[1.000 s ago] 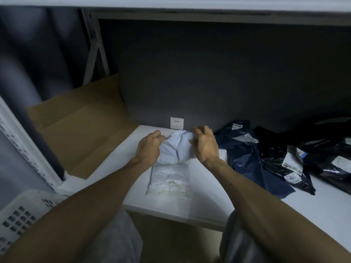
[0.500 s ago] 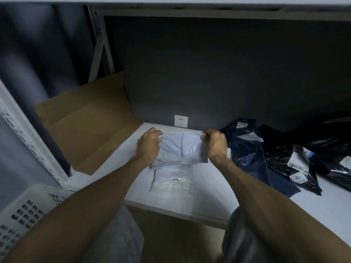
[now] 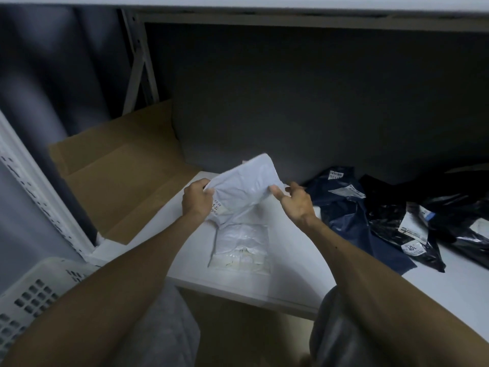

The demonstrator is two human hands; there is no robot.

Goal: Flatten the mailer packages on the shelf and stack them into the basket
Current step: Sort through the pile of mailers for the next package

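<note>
Now flattening, by the look of it: holding the white mailer [image 3: 243, 186] just above the shelf [image 3: 291, 263], over a pale flat packet [image 3: 240, 250] lying on the shelf. Gripping one edge with the left hand [image 3: 197, 198], fingers curled; pinching the other with the right hand [image 3: 292, 201], thumb on top. Next, likely: pulling taut, pressing flat, then over to the basket [image 3: 29, 295] left of the shelf.
</note>
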